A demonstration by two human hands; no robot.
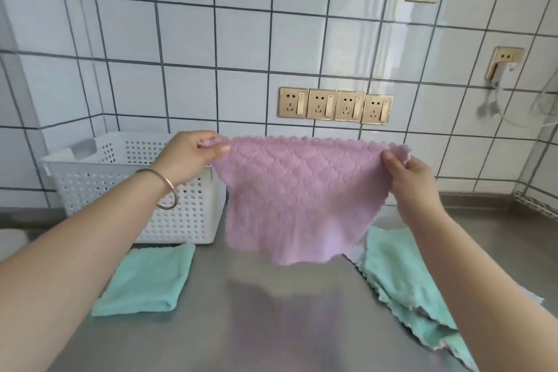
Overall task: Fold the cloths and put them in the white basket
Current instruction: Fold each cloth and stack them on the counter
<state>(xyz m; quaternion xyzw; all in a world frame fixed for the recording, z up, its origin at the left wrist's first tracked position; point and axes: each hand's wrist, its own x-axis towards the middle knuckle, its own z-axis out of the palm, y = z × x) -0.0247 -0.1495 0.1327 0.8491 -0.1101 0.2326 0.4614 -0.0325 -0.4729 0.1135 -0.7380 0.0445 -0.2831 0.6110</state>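
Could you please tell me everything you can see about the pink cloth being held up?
The pink cloth is a soft, fluffy-looking square with a quilted diamond pattern and scalloped edges. It hangs unfolded in the air above the steel counter, its top edge stretched roughly level. The left hand pinches one top corner and the right hand pinches the other. Its lower edge droops loosely, partly hiding the white basket behind it.
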